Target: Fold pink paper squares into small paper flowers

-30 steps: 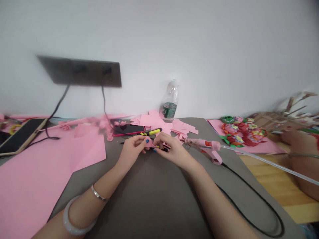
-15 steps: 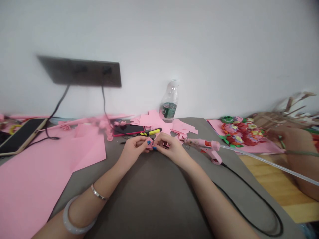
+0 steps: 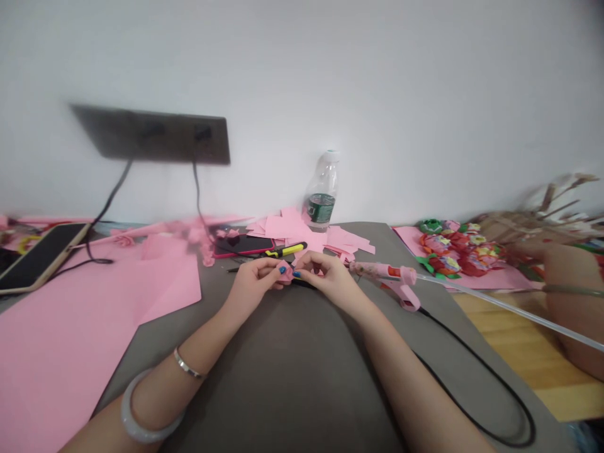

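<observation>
Between the fingertips of my left hand point(image 3: 259, 275) is a small pink paper piece point(image 3: 285, 272), its shape partly hidden by the fingers. My right hand point(image 3: 325, 274) pinches at the right edge of that same piece, thumb and forefinger together. Under the right fingers shows part of a dark slim object point(image 3: 302, 284) that I cannot make out. Just behind my hands lies a yellow and black utility knife point(image 3: 286, 250). To the right, a pink glue gun point(image 3: 394, 275) rests on the grey mat with a long clear glue stick point(image 3: 500, 306) in its back.
A bottle point(image 3: 322, 195) stands among pink paper strips point(image 3: 348, 239) by the wall. Left are a red-edged phone point(image 3: 243, 245), a large pink sheet point(image 3: 80, 333) and another phone point(image 3: 44, 255). Colourful paper flowers point(image 3: 457, 248) and another person's hand point(image 3: 561, 267) are at right.
My right fingertips have shifted slightly right along the pink paper piece. My left hand has barely moved. The other person's hand at right has moved a little.
</observation>
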`<state>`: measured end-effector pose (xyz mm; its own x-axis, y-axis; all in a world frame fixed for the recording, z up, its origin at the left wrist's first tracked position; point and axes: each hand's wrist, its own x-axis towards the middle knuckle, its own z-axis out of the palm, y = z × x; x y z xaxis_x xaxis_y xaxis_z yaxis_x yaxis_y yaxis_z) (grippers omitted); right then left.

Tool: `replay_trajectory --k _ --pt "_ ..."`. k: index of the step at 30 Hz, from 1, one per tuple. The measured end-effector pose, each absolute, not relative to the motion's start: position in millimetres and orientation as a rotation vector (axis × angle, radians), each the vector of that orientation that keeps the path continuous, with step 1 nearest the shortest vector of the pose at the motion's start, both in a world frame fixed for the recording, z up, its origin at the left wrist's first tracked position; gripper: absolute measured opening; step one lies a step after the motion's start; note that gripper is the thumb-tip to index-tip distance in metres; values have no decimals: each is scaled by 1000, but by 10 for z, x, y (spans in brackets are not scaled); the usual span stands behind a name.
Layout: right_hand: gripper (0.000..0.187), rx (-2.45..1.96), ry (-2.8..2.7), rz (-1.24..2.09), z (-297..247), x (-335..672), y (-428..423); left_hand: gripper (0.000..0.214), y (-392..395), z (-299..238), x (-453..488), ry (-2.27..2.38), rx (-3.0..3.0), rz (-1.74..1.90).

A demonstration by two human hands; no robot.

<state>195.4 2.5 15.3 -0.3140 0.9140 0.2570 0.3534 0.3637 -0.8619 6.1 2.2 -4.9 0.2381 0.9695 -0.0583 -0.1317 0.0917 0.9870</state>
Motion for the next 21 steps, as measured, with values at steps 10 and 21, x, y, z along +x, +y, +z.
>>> replay_trajectory --k 10,21 --pt "8 -1139 -1817 883 111 1893 23 37 -3 -38 76 910 1156 1027" --pt "20 -1060 -1617 1078 83 1901 46 31 28 -45 77 909 1224 1017"
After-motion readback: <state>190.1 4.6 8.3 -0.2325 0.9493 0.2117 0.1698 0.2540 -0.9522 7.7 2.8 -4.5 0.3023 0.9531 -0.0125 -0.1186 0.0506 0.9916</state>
